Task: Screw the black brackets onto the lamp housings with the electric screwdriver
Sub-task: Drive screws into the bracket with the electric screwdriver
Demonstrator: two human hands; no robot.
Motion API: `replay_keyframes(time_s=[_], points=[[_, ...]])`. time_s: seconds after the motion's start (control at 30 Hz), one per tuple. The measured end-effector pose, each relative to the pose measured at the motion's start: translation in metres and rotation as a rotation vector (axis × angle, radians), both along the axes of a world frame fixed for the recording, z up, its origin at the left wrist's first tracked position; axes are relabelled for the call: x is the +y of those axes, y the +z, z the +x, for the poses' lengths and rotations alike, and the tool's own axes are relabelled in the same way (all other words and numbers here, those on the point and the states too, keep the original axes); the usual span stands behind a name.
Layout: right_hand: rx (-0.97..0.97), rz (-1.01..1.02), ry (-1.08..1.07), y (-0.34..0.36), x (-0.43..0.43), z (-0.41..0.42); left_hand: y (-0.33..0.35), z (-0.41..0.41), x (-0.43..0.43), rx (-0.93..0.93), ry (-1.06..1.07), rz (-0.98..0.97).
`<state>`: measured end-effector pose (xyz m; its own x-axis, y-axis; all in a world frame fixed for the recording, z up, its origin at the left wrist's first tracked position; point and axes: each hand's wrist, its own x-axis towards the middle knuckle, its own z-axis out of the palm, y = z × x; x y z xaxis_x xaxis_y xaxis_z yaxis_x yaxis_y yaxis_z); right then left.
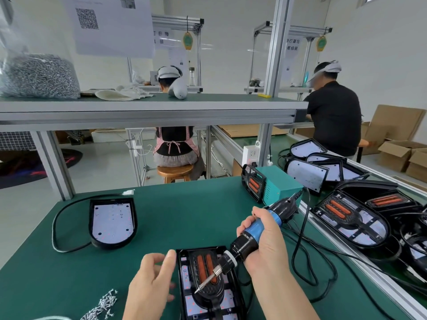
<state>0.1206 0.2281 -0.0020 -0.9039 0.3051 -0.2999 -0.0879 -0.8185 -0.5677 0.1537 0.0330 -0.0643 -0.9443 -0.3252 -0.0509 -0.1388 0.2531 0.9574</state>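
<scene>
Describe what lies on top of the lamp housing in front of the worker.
A black bracket with two orange strips lies on the lamp housing, the electric screwdriver bit over it. What lies beneath the bracket is covered.

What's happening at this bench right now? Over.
Left hand open beside black lamp housing. Right hand holds blue-and-black electric screwdriver, bit over black oval bracket. Nothing else over the bracket.

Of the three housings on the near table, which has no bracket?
The left housing, with the looped cable: its white board is bare. The housing under the screwdriver and the one leaning on the teal box both carry brackets.
</scene>
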Motion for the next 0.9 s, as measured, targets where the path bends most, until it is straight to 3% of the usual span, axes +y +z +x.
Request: replay_keyframes(time_s=[0.1, 0.23, 0.9], points=[[0.026, 0.01, -0.002, 0.003, -0.001, 0.001, -0.001, -0.003, 0.001, -0.154, -0.102, 0.011], [0.048, 0.051, -0.006, 0.006, -0.001, 0.0, -0.007, -0.005, 0.002, -0.235, -0.202, -0.129], [0.172, 0.23, 0.073, 0.025, -0.011, 0.001, -0.014, -0.016, 0.009, -0.191, -0.269, -0.105]])
